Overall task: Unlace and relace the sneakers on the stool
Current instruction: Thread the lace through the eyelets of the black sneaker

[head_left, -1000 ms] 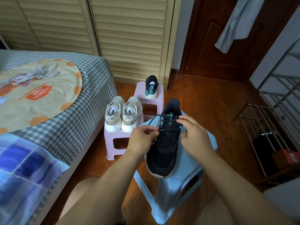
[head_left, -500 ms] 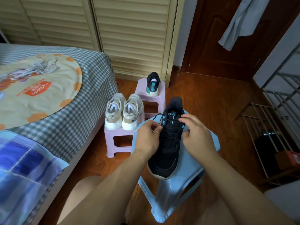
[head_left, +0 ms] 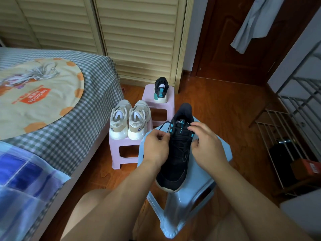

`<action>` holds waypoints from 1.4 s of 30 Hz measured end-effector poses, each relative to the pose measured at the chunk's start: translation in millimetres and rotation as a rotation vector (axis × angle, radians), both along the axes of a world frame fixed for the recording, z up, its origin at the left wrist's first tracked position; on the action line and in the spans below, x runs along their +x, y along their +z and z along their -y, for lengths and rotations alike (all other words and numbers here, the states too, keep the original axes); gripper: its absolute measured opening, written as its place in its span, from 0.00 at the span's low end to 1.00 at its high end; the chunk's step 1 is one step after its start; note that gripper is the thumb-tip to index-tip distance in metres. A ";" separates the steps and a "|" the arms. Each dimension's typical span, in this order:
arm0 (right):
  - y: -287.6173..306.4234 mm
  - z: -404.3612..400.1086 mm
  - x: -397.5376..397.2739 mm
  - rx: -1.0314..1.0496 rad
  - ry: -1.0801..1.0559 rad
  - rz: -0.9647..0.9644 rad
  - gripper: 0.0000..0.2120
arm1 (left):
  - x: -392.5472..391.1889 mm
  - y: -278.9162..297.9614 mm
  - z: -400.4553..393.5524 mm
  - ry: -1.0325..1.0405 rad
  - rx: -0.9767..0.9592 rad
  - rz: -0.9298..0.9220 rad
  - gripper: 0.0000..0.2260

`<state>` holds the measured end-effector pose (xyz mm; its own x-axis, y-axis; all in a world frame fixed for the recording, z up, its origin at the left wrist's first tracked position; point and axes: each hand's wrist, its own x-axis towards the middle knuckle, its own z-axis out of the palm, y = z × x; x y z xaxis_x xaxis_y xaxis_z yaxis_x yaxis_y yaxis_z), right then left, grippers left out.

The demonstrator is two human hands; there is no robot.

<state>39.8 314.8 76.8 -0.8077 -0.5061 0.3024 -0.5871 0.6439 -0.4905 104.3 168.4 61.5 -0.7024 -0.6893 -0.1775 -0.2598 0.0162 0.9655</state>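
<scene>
Far left of the blue stool [head_left: 215,173]: a checked bed [head_left: 73,129] bearing a round printed cloth [head_left: 34,101], with a tangle of pale laces [head_left: 34,73] on the cloth's far part and a blue patterned pillow [head_left: 22,185] at the near end. Just left of the blue stool: a pink stool [head_left: 125,152] carrying 2 cream sneakers [head_left: 129,119] side by side, heels toward the camera. Behind that, against the louvred doors [head_left: 139,40]: a 2nd pink stool [head_left: 165,108] with 1 black shoe [head_left: 161,90], teal heel patch facing the camera. On the blue stool itself: the black sneaker [head_left: 177,153], toe toward the camera, heel away, teal eyelet tabs along both sides, laces threaded through the upper part. At the sneaker's left side: left hand [head_left: 156,148], fingers curled, pinching a dark lace [head_left: 165,125] that loops out left of the tongue. At the sneaker's right side: right hand [head_left: 208,148], fingers bent over the top eyelets, thumb and forefinger close together near the tongue; cannot tell whether pinching a lace there. Both forearms reaching in from the bottom edge, bare knees beneath. Right of the blue stool: wooden floor [head_left: 234,110], a dark door [head_left: 243,40] with a grey garment [head_left: 251,23] hanging on it, and a metal rack [head_left: 295,136] at the far right with an orange box [head_left: 311,166] on its low shelf.
</scene>
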 end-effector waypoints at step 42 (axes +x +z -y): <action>-1.2 3.7 2.8 0.065 0.030 -0.071 0.22 | -24.1 17.1 33.9 -0.203 -0.763 -0.072 0.02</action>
